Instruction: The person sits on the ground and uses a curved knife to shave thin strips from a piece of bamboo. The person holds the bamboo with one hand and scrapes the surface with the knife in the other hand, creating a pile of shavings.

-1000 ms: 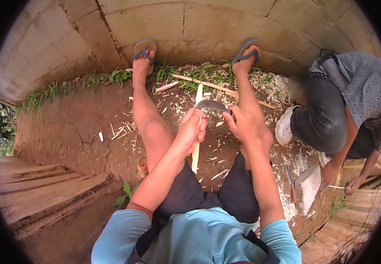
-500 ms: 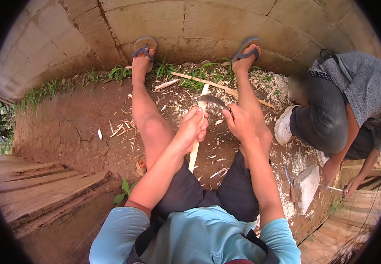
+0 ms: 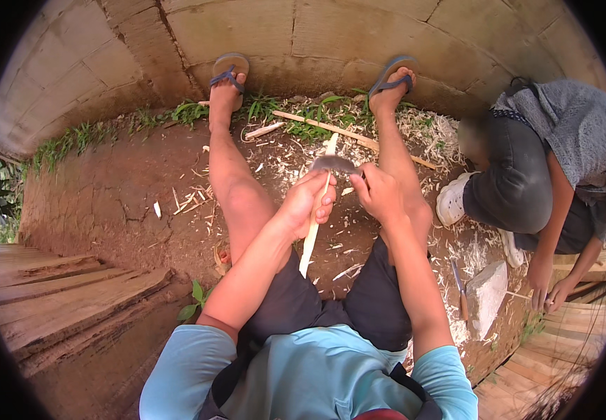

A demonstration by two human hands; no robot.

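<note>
Between my knees, my left hand (image 3: 308, 203) is closed around a pale, flat strip of wood or bamboo (image 3: 308, 253). The strip's lower end reaches toward my lap, and its upper end sticks out past my fingers. My right hand (image 3: 380, 192) grips a knife with a dark curved blade (image 3: 334, 164); its handle is mostly hidden in my fingers. The blade lies across the strip just above my left hand, slightly blurred.
A co-worker (image 3: 527, 182) crouches at the right, holding a thin stick (image 3: 518, 295). Near them are a pale stone block (image 3: 488, 297) and another knife (image 3: 461, 292). Shavings and a long stick (image 3: 345, 134) lie before a block wall (image 3: 359, 42). Wooden planks (image 3: 72, 294) are at left.
The blade has shifted slightly down and left along the strip, nearer my left hand. The co-worker's hands have come closer together on their stick.
</note>
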